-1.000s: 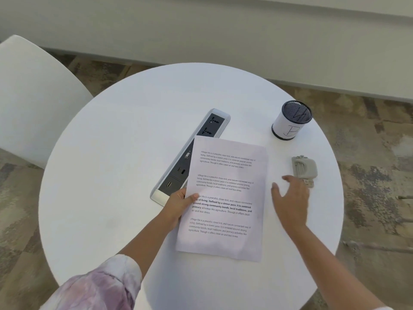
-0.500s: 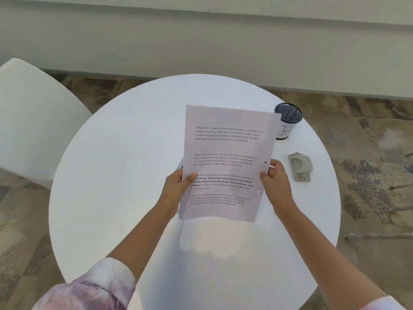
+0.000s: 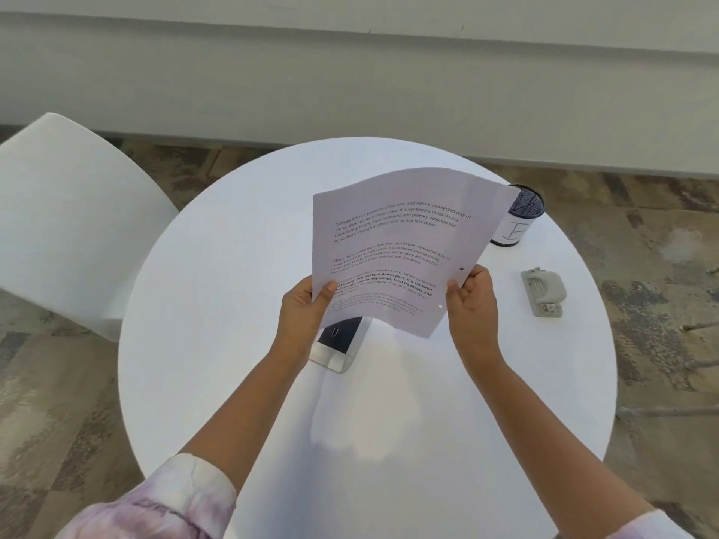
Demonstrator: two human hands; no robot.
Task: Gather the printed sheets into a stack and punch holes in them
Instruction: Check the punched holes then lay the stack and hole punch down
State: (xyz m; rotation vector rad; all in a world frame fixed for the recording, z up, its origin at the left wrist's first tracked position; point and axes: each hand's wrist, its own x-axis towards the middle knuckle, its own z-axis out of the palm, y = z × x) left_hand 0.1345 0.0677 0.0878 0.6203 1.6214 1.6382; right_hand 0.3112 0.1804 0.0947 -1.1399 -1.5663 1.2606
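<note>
The printed sheets (image 3: 397, 243) are held up above the round white table (image 3: 218, 305), curved and tilted, with two punched holes showing along their right edge. My left hand (image 3: 301, 311) pinches the left edge near the bottom. My right hand (image 3: 472, 301) grips the right edge just below the upper hole. A grey hole punch (image 3: 542, 291) lies on the table to the right of my right hand, apart from it.
A power strip (image 3: 340, 344) lies on the table, mostly hidden behind the sheets and my left hand. A black mesh pen cup (image 3: 517, 221) with a white label stands at the back right. A white chair (image 3: 66, 219) is on the left.
The sheets went from lying flat on the table to being lifted in both hands. My right hand left the hole punch area and took the right edge; the sheets now curve and tilt.
</note>
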